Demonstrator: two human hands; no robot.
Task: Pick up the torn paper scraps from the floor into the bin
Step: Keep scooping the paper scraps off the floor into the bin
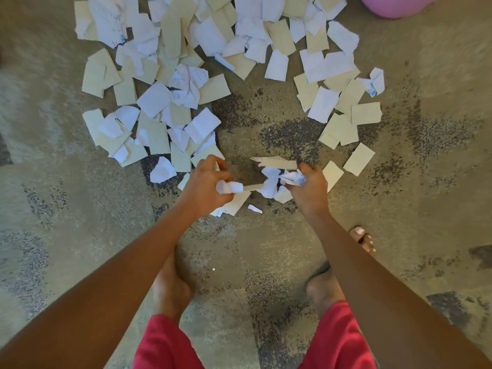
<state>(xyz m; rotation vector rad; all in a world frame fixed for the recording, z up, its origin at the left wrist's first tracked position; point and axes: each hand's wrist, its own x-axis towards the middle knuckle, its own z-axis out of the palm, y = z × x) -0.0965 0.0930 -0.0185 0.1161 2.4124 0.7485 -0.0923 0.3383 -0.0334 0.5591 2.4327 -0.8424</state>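
Observation:
Torn paper scraps, white and pale beige, lie spread over the carpet ahead of me in a wide arc. My left hand is closed around a bunch of white and beige scraps. My right hand grips another crumpled bunch of scraps, some sticking out toward the left hand. Both hands hover low over the floor, close together. A small white scrap lies just below them. The pink bin shows only as a rim at the top right corner.
The floor is a mottled beige and grey carpet. My bare feet stand just below the hands, and red shorts fill the bottom edge. A beige scrap cluster lies to the right, between the hands and the bin.

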